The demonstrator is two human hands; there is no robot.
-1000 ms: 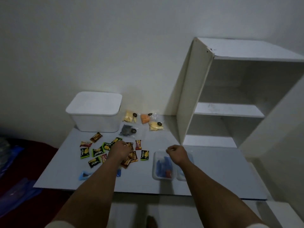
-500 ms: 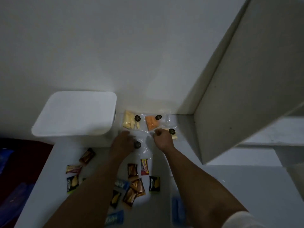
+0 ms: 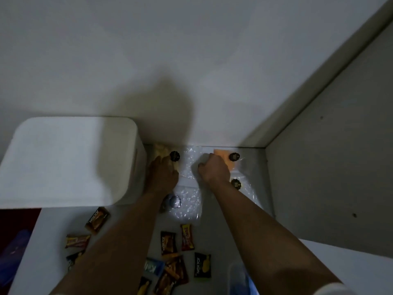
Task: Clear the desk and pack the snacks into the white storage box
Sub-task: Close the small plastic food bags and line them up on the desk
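- At the near edge of the tabletop (image 3: 212,237): small snack wrappers (image 3: 168,243) lie scattered between and left of the forearms, none packed yet. A clear container (image 3: 238,277) with something blue inside sits at the bottom edge, half hidden by the right arm.
- Mid tabletop: a clear bag with a grey snack (image 3: 180,204) lies flat just beyond the wrappers, beside the left forearm.
- Further back: left hand (image 3: 162,174) rests on the pale yellow snack bag (image 3: 160,152), fingers bent down over it. Can't tell whether it actually grips the bag or only presses on it.
- Right hand (image 3: 214,170) is knuckled over the clear plastic next to the orange snack bag (image 3: 225,159), fingers curled under. It looks like a pinch on the bag film, but the fingertips are hidden, so I can't confirm.
- A fourth clear bag (image 3: 242,186) with a dark round sticker lies just right of the right wrist.
- Far left: white storage box (image 3: 68,160) stands against the wall, touching or nearly touching the yellow bag, lid on.
- Far right: side panel of a white shelf unit (image 3: 329,167).
- Judgement: early step, collecting the bagged snacks at the back. Nothing is in the box.
- Next move likely needs the lid off first, so one hand must be free before any bag goes in.
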